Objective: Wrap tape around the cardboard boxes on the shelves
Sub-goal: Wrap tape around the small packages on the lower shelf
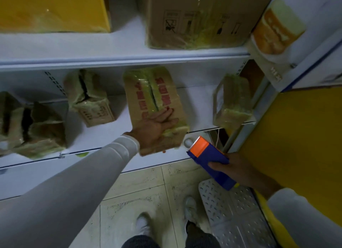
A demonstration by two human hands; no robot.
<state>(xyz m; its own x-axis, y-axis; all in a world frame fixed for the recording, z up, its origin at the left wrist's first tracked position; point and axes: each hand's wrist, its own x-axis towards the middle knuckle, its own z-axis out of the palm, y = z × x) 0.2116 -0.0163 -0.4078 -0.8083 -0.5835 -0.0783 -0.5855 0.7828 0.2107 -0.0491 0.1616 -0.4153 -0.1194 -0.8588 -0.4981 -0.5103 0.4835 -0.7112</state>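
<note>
Steadying the box (pixel 153 101) at the centre of the frame, the left hand (pixel 157 126) lies flat on its near end with fingers straight and spread, pressing rather than gripping. This box sits on the lower shelf (pixel 103 134), its near end at the shelf's front edge, and already carries yellowish tape along its top seam and across its near corner. The right hand (pixel 238 169), at lower right, is curled round the blue body of a tape dispenser (pixel 209 158), whose orange toothed end points up toward the box's near right corner; the two are near but apart.

By my reading, the step in hand is bringing the dispenser to this box for another band of tape, or just after cutting one; which of the two cannot be told. The next move would call for putting the orange end against the cardboard and pulling tape across while the left hand keeps the box from sliding.

Other taped boxes sit to the left (pixel 88 99) and right (pixel 233 101) on the same shelf.
</note>
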